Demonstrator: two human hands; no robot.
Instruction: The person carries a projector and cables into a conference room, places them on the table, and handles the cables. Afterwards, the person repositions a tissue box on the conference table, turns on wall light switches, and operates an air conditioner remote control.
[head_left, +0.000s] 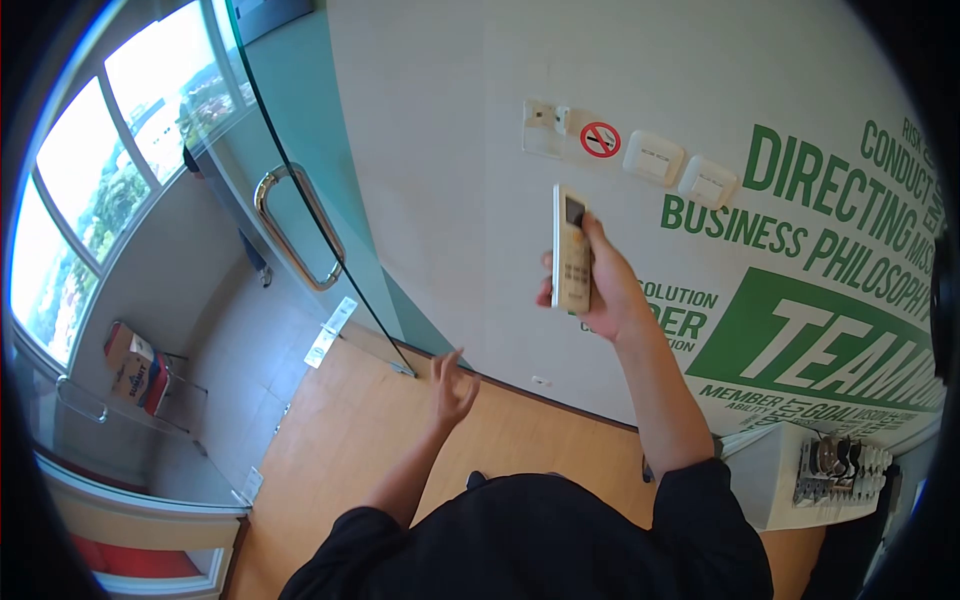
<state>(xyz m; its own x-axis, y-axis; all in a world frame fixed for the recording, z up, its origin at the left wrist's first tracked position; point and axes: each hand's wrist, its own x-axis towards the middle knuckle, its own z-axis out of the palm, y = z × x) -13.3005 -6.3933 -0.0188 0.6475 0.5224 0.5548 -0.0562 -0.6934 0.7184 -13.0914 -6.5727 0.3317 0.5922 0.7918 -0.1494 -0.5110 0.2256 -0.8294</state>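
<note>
My right hand [612, 285] is raised in front of the wall, closed around a white remote control [574, 262]. The remote stands nearly upright, its small dark display at the top and its buttons below. My thumb lies along its right side near the display. Lower and to the left, my left hand [455, 392] hangs in the air over the wooden floor, its fingers loosely bent and apart, with nothing in it. Above the remote on the wall are a switch plate [543, 128], a round no-smoking sign [600, 140] and two white wall switches [654, 158].
At left a glass door with a metal handle [268, 205] stands open. Beyond it are a chair carrying a cardboard box [130, 365] and part of a person [240, 225]. A white stand [770, 480] with eyeglasses [835, 460] is at lower right. Green lettering [800, 330] covers the wall.
</note>
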